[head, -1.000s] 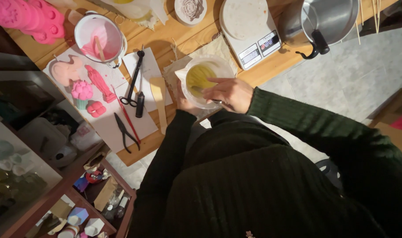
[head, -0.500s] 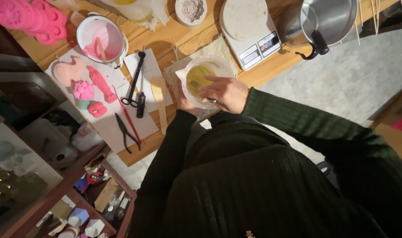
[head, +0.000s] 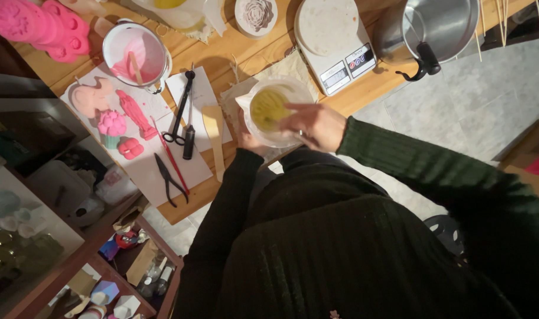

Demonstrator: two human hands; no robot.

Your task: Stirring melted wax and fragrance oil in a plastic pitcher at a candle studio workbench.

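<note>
While you lean over the wooden worktop [head: 364, 94], your right hand [head: 315, 125] rests on the near rim of the round translucent plastic cup of yellow liquid [head: 270, 108], fingers curled loosely over its edge. Whether they pinch anything cannot be told. Your left hand [head: 246, 137] is mostly hidden under the cup; only the fingers show at its near-left side, wrapped against the wall and supporting it. The cup sits above a pale crumpled cloth [head: 284, 66] at the near edge of the worktop, just beside the white digital kitchen scale [head: 334, 44] with its grey display strip facing you.

To the right of the scale stands a steel pot with a black handle [head: 432, 29] near the worktop's right end. Left of the cup lie a flat wooden spatula [head: 215, 137], black-handled scissors [head: 181, 109], a red pencil-like stick [head: 170, 155] and dark pliers [head: 168, 177], all on white paper sheets [head: 195, 94]. Farther left on the sheets are pink cast figures [head: 113, 118]. A white pan holding pink liquid [head: 134, 52] and a bright pink silicone mould [head: 42, 23] occupy the far left corner, with a small round dish holding a pale rose casting [head: 256, 15] along the far edge.
</note>
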